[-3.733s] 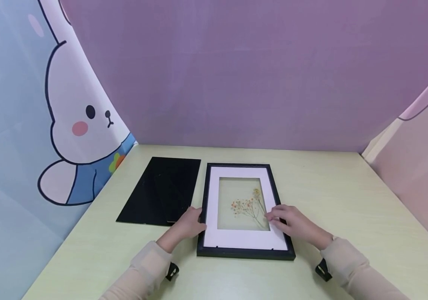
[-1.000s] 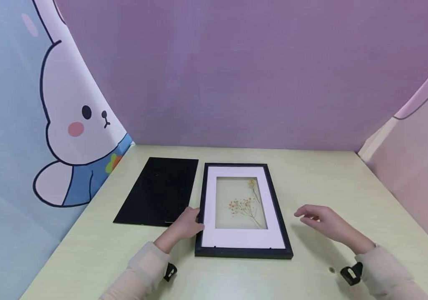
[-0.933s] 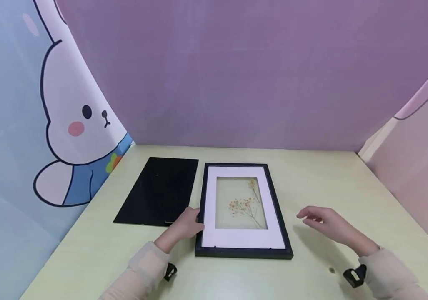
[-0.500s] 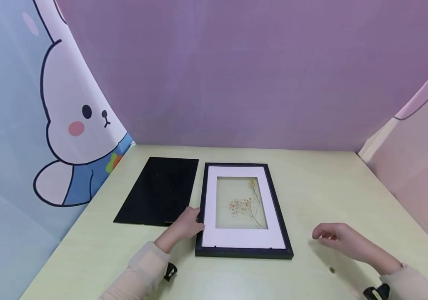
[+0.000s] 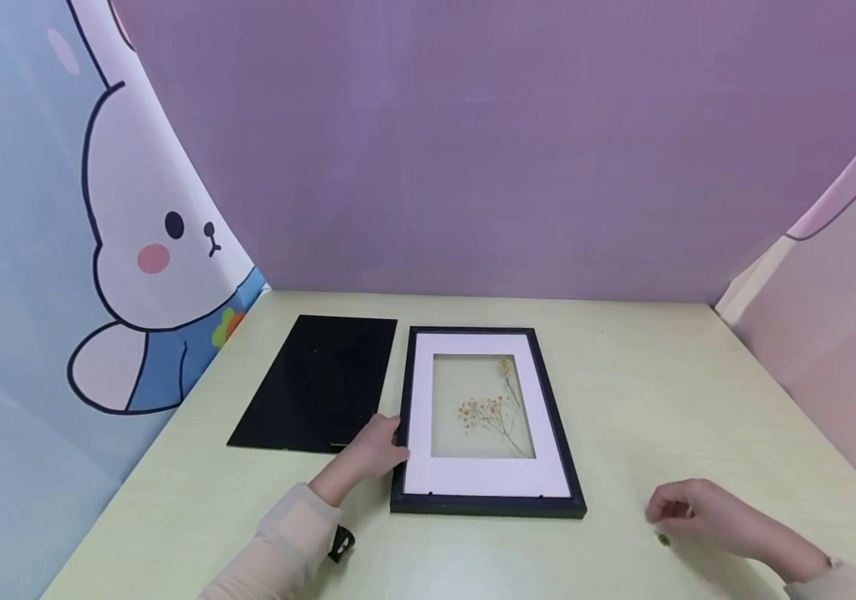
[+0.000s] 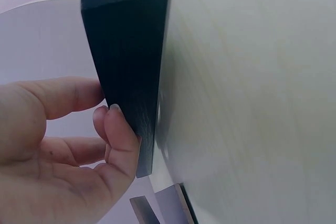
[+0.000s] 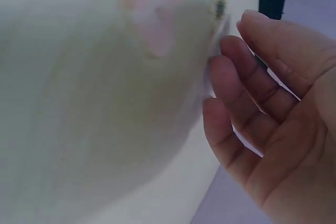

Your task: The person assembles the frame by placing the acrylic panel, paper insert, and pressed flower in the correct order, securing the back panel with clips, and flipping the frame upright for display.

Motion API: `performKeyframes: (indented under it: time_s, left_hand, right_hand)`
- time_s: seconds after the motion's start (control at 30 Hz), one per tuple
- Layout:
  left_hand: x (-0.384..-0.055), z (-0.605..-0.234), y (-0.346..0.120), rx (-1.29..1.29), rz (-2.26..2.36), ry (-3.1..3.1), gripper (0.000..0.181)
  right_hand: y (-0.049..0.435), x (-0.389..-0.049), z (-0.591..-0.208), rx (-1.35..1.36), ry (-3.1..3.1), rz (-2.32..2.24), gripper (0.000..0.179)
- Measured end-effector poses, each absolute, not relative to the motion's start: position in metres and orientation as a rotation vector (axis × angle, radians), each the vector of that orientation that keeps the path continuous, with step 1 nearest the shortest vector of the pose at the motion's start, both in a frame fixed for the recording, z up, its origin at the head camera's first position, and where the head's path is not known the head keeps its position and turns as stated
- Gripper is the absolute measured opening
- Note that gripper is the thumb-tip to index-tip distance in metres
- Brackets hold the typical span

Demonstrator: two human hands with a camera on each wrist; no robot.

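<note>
A black picture frame (image 5: 580, 506) with a white mat (image 5: 473, 477) lies flat mid-table. Two dried flower sprigs, one orange-tipped (image 5: 483, 410) and one yellow (image 5: 505, 368), show in the right part of its window. My left hand (image 5: 373, 450) grips the frame's left side; in the left wrist view, fingertips press against the dark frame side (image 6: 128, 51). To the right of the frame my right hand (image 5: 713, 512) is low over the table, fingers loosely curled and holding nothing. A small green-brown bit (image 7: 220, 6) lies just beyond its fingertips in the right wrist view.
Left of the frame a thin black panel (image 5: 322, 375) lies flat, its near right corner behind my left hand. The pale wooden table (image 5: 660, 358) ends at a purple cloth (image 5: 473, 150). A blurred pinkish patch (image 7: 155, 17) shows on the tabletop in the right wrist view.
My right hand has left the frame's right side and moved right and towards me, down to the small green-brown bit. The yellow sprig sits higher in the window. My left hand keeps its grip.
</note>
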State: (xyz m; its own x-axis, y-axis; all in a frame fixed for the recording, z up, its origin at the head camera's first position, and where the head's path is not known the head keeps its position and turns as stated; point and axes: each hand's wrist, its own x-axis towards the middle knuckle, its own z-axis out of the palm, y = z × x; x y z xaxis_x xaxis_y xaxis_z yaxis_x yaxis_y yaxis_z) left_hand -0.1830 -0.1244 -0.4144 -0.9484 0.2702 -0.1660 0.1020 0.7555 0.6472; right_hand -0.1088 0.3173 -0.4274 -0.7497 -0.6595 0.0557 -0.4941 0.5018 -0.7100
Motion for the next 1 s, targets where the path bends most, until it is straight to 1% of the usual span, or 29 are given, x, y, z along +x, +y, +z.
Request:
performKeyframes:
  time_s: [0.17,0.3,0.5,0.73,1.0]
  left_hand:
    - [-0.1844,-0.4152,-0.1253,0.288,0.976,2.703,0.053]
    - [-0.1847,-0.4155,-0.1250,0.289,0.968,2.711,0.051]
    - [-0.1835,-0.4152,-0.1245,0.312,0.961,2.721,0.049]
    - [-0.1838,-0.4155,-0.1248,0.311,0.961,2.721,0.050]
    - [-0.1833,-0.4163,-0.1251,0.320,0.973,2.717,0.049]
  right_hand:
    - [0.3190,-0.1077,-0.4327,-1.019,2.529,-1.103,0.018]
    - [0.3181,-0.1087,-0.4348,-1.002,2.525,-1.090,0.017]
    - [0.3188,-0.1080,-0.4354,-0.909,2.487,-1.077,0.016]
    - [0.3235,-0.1098,-0.4335,-0.929,2.534,-1.109,0.018]
    - [0.3271,-0.1164,-0.4305,-0.821,2.451,-1.252,0.008]
